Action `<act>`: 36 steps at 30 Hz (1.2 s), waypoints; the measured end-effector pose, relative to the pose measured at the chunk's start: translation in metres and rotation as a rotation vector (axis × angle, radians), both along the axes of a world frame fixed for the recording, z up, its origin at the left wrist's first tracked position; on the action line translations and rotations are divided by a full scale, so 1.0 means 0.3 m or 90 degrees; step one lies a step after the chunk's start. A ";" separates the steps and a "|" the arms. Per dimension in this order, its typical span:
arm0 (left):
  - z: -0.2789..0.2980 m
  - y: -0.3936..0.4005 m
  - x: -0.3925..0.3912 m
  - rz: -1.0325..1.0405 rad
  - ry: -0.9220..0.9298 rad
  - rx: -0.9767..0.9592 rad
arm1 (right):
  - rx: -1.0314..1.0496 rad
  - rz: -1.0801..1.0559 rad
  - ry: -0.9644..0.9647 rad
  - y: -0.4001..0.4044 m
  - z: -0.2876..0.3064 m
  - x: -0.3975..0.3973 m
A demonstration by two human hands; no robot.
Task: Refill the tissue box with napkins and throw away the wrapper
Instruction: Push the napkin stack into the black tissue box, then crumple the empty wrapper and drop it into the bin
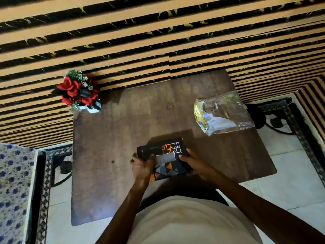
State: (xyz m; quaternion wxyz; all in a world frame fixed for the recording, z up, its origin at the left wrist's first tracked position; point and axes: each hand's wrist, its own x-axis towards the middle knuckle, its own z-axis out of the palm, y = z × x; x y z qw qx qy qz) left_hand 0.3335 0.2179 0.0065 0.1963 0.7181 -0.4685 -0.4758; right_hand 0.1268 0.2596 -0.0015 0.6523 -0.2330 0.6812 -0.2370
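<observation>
Though the lettering on the dark tissue box (162, 157) is too small and turned to read, orange and white print shows on its top. Left of centre in the frame, the left hand (143, 167) has its grip closed on the box's left edge; a pale napkin (165, 158) sits in the top slot. The right hand (195, 164) clasps the box's right side. At right on the tabletop (123, 138) lies the clear wrapper (222, 112), its yellow printing illegible.
</observation>
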 end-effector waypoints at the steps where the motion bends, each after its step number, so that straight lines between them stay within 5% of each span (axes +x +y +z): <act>1: -0.006 -0.011 0.005 0.013 0.077 0.027 | 0.011 -0.007 -0.021 -0.017 0.008 0.001; 10: 0.111 -0.516 -0.060 -0.007 0.275 -0.019 | -0.153 -0.148 0.181 -0.528 0.106 -0.014; 20: 0.111 -0.944 -0.057 -0.103 0.255 -0.021 | -0.079 -0.141 0.134 -0.945 0.068 -0.064; 31: 0.089 -1.048 -0.083 -0.069 0.230 0.006 | -0.106 -0.136 0.099 -1.048 0.020 -0.095; 34: 0.087 -0.999 -0.111 -0.056 0.010 -0.101 | -0.125 -0.144 0.131 -0.978 0.034 -0.126; 36: 0.094 -0.925 -0.154 -0.093 -0.184 -0.229 | -0.176 -0.128 0.267 -0.866 0.043 -0.164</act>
